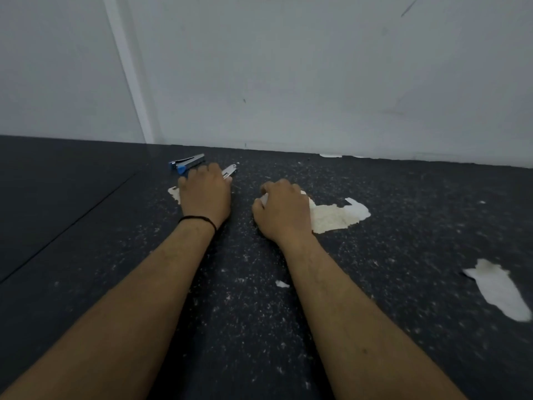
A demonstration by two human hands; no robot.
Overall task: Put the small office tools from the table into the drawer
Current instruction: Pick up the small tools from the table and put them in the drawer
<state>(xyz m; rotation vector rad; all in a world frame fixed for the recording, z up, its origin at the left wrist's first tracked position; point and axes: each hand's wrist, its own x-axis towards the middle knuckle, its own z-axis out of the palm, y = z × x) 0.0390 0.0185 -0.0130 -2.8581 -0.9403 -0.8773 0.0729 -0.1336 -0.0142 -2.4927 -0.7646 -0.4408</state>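
A blue and silver stapler (188,162) lies on the dark speckled table (245,298) near the wall. Just right of it is a small silver metal tool (230,169), whose near end runs under my fingers. My left hand (206,194) rests palm down with its fingers curled over the spot between the two tools; its grip is hidden. My right hand (284,210) is closed around a small white object (264,197), of which only a sliver shows between thumb and fingers. No drawer is in view.
Pale patches where the table's surface has peeled show by my right hand (340,215), at the right edge (499,290) and under my left hand (174,193). A white wall (288,82) closes the table's far side. A seam (72,223) crosses the table at left.
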